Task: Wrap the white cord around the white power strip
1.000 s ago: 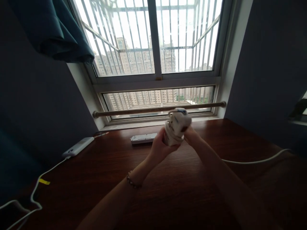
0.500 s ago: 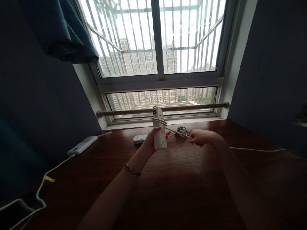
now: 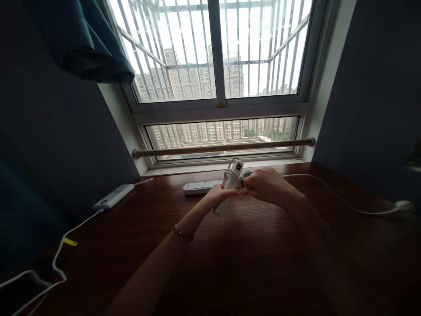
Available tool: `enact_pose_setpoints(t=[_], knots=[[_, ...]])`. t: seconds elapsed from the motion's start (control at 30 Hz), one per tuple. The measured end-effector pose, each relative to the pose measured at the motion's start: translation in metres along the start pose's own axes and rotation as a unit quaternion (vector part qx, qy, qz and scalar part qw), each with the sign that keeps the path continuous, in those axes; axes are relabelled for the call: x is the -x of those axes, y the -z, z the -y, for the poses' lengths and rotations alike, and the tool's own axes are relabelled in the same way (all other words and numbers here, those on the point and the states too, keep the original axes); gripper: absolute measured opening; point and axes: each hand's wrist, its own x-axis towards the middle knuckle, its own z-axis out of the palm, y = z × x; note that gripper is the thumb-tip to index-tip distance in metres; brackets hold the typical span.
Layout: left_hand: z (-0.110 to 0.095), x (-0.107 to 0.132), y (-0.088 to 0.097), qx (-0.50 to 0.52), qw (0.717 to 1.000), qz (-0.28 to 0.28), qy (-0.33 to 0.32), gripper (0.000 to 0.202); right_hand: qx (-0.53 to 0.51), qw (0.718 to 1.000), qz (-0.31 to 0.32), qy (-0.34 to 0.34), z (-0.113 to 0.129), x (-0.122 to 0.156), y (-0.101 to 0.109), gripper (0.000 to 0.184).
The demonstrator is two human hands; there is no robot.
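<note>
My left hand [image 3: 219,196] is closed around a white power strip [image 3: 237,167], which tilts with its upper end to the right. A white cord [image 3: 232,176] is looped around the strip's upper part. Just to the right, my right hand [image 3: 268,186] is closed on the cord near the strip. From behind my right hand the cord runs off to the right, with a pale plug-like end [image 3: 403,205] at the far right. A second white power strip [image 3: 201,187] lies on the table behind my left hand. A grey coiled cable [image 3: 246,175] is mostly hidden by my right hand.
On the left of the brown wooden table [image 3: 210,263] lies a white power bank [image 3: 114,197] with a white cable [image 3: 77,229] and a yellow tag [image 3: 70,242]. Beyond the table are a horizontal rail [image 3: 197,150] and a barred window. A blue curtain [image 3: 88,48] hangs upper left.
The held power strip has tipped to the right and been turned. My right hand has moved left, closer to it. More of the second strip shows, and the cord's plug-like end has come into view.
</note>
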Motion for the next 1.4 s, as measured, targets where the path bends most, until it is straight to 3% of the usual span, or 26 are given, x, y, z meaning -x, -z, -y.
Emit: enact_pose_setpoints(t=[0.13,0.33,0.53,0.67,0.73,0.87,0.93,1.03,1.23,1.4], knots=[[0.0,0.003,0.002,-0.165,0.984,-0.016,-0.073,0.042,-0.008,1.0,0.007,0.007,-0.002,-0.004,-0.006,0.021],[-0.008,0.011,0.018,-0.298,0.944,0.017,-0.141,0.042,-0.054,0.998,0.008,0.014,-0.008,-0.007,-0.008,0.023],[-0.012,0.025,0.012,-0.433,0.878,-0.064,-0.196,0.044,-0.076,0.996,0.021,0.034,-0.004,-0.008,-0.011,0.018],[-0.02,0.033,0.006,-0.502,0.824,-0.1,-0.242,0.053,-0.07,0.997,0.022,0.016,-0.002,-0.009,-0.018,0.029],[-0.025,0.035,0.006,-0.543,0.78,-0.104,-0.292,0.057,-0.059,0.998,0.015,-0.005,-0.003,-0.01,-0.022,0.039],[-0.03,0.038,0.009,-0.626,0.648,-0.118,-0.417,0.048,-0.052,0.998,-0.001,-0.032,-0.005,-0.014,-0.029,0.055],[-0.03,0.039,0.01,-0.637,0.612,-0.12,-0.453,0.043,-0.068,0.997,-0.014,-0.034,-0.006,-0.015,-0.029,0.057],[-0.029,0.037,0.012,-0.632,0.592,-0.121,-0.486,0.042,-0.127,0.991,-0.041,-0.02,-0.007,-0.015,-0.029,0.052],[-0.032,0.038,0.018,-0.608,0.591,-0.107,-0.52,0.034,-0.243,0.956,-0.158,0.036,-0.009,-0.009,-0.027,0.046],[-0.04,0.05,0.013,-0.597,0.549,-0.114,-0.574,0.037,-0.303,0.928,-0.208,0.064,-0.009,-0.007,-0.026,0.031]])
